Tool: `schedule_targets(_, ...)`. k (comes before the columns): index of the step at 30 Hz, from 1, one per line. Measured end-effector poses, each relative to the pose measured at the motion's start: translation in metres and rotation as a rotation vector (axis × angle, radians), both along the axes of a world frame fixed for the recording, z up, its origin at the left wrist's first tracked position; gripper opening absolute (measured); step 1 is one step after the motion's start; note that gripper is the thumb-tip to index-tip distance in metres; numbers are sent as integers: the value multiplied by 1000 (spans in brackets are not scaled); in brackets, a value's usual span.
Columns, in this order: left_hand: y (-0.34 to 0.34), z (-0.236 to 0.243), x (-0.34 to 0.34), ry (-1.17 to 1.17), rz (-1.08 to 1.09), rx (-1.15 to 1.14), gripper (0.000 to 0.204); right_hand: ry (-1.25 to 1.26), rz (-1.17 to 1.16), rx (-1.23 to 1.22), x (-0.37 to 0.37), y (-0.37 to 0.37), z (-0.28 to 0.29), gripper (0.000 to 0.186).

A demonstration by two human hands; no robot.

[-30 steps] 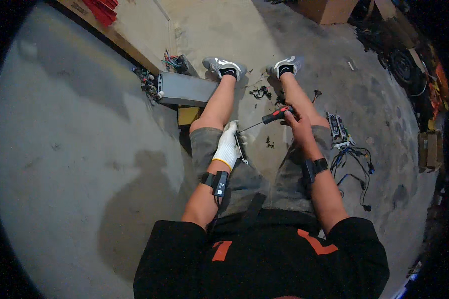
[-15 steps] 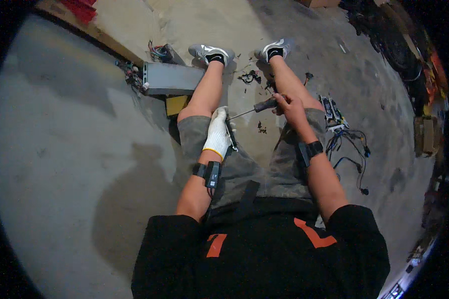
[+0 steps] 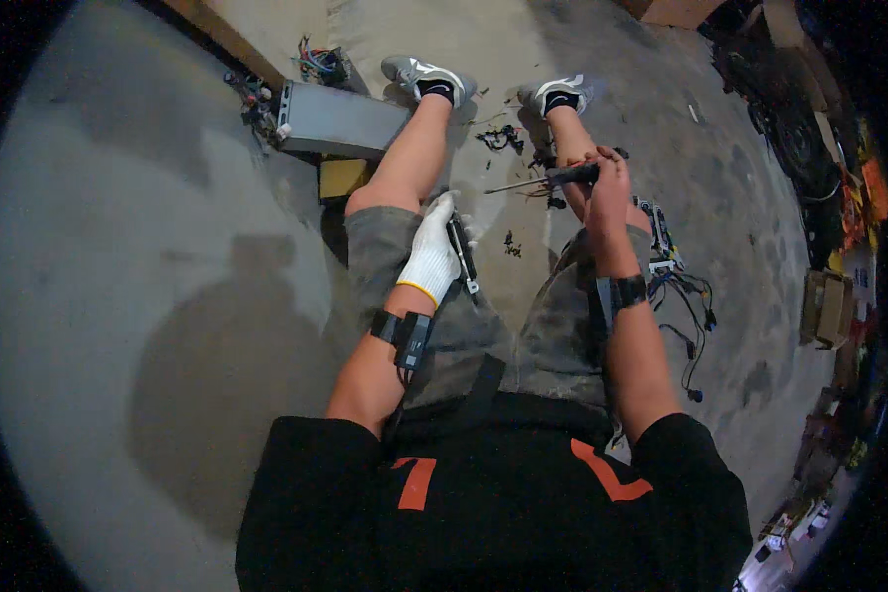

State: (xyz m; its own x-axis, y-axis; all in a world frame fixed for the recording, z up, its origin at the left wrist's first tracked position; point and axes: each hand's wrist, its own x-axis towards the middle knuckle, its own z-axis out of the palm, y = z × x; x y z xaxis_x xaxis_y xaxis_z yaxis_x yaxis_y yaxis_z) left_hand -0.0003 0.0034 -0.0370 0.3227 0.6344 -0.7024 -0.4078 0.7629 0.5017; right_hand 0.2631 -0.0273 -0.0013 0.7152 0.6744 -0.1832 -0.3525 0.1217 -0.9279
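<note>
The gloved left hand (image 3: pixel 434 242) has its fingers closed around the dark part (image 3: pixel 462 255), over the left thigh. The right hand's (image 3: pixel 608 192) fingers are curled around the screwdriver (image 3: pixel 572 175), its tip apart from the part. To work well, grip the part tight, line the tip up straight, and push gently (slips can poke the glove!).

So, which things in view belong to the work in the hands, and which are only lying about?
Belong to the work: screwdriver, in the right hand; slim dark part, in the gloved left hand.

Apparently just lying about: grey metal box; yellow block; dark connector cables; small black pieces; cardboard box.
</note>
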Motion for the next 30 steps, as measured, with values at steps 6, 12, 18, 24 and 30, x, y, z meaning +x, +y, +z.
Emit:
schedule_targets(6,6,21,3,-101,-6,-85,29,-301,-27,-441,27,38,-58,31)
schedule_targets(12,11,30,5,-148,29,-132,28,-656,474,-746,4,27,-172,37)
schedule_targets(18,12,29,3,-114,70,-122,33,-939,762,-1054,-11,-19,-234,39)
schedule_targets(24,15,34,4,-96,113,-128,37,-912,782,-1185,-33,-15,-244,45)
schedule_targets(30,17,35,2,-119,123,-138,37,-923,849,-1241,-48,-4,-235,42)
